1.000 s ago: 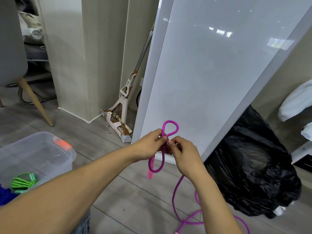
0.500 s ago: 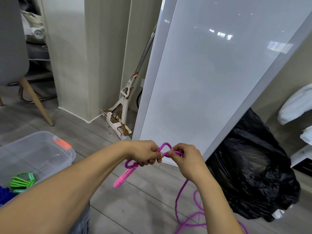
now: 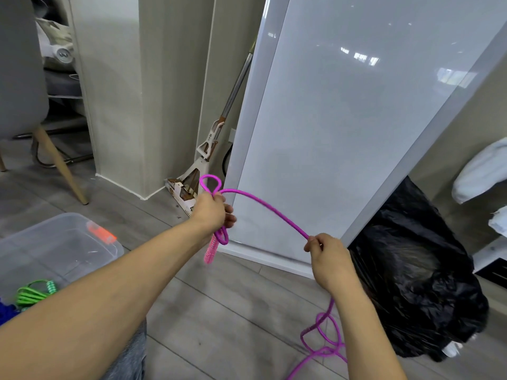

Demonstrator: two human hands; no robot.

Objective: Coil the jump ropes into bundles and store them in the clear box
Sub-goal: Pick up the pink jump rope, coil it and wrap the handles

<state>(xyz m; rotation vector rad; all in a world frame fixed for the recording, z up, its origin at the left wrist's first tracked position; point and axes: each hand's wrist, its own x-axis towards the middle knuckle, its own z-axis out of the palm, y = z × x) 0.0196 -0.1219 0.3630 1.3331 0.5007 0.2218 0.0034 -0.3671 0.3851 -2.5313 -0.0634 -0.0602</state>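
Observation:
A purple jump rope [image 3: 270, 209] arcs between my two hands. My left hand [image 3: 212, 212] grips a small bundle of its loops, one loop sticking up above the fist, another hanging below with the pink handle [image 3: 210, 249]. My right hand [image 3: 327, 256] pinches the rope further along, lower and to the right. The rest of the rope lies in loose curls on the floor [image 3: 323, 341]. The clear box [image 3: 59, 246] stands open at lower left, with an orange latch; a coiled green rope [image 3: 34, 292] and something blue [image 3: 6, 311] lie inside.
A large white panel [image 3: 343, 119] leans against the wall ahead. A black rubbish bag [image 3: 419, 283] sits at right. A squeeze mop [image 3: 203, 160] stands in the corner. A chair with wooden legs [image 3: 63, 165] is at far left. The floor is grey planks.
My hands were together at the loops; my right hand has slid away down and right along the rope, drawing a length taut. My left hand rose slightly, and the handle now hangs straight down.

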